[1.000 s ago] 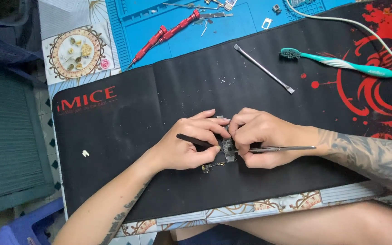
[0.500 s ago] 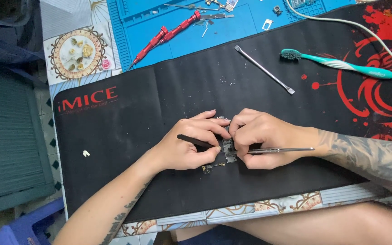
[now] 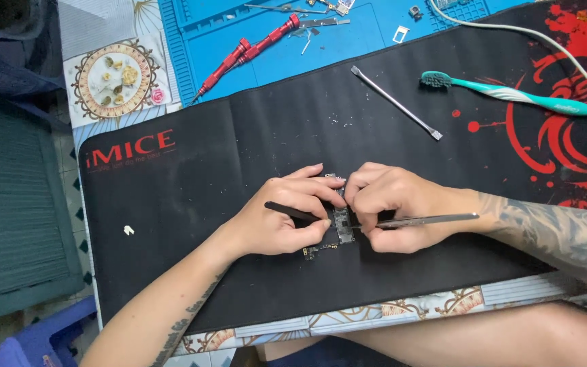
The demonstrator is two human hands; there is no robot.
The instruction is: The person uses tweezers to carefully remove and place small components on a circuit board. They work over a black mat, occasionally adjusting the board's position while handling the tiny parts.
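A small dark circuit board [image 3: 342,225] lies on the black mat [image 3: 191,204], pinned between both hands. My left hand [image 3: 281,219] rests on the mat left of the board and grips a thin black tool [image 3: 292,212] whose tip points at it. My right hand [image 3: 392,207] sits right of the board and holds metal tweezers [image 3: 422,219], their long end sticking out to the right. My fingertips cover the board's upper part.
On the mat lie a flat metal pry tool [image 3: 395,102] and a teal toothbrush [image 3: 511,94]. A white cable [image 3: 545,41] runs along the top right. Red screwdrivers [image 3: 246,56] and small parts sit on the blue mat [image 3: 198,34]. A tiny white piece [image 3: 128,230] lies left.
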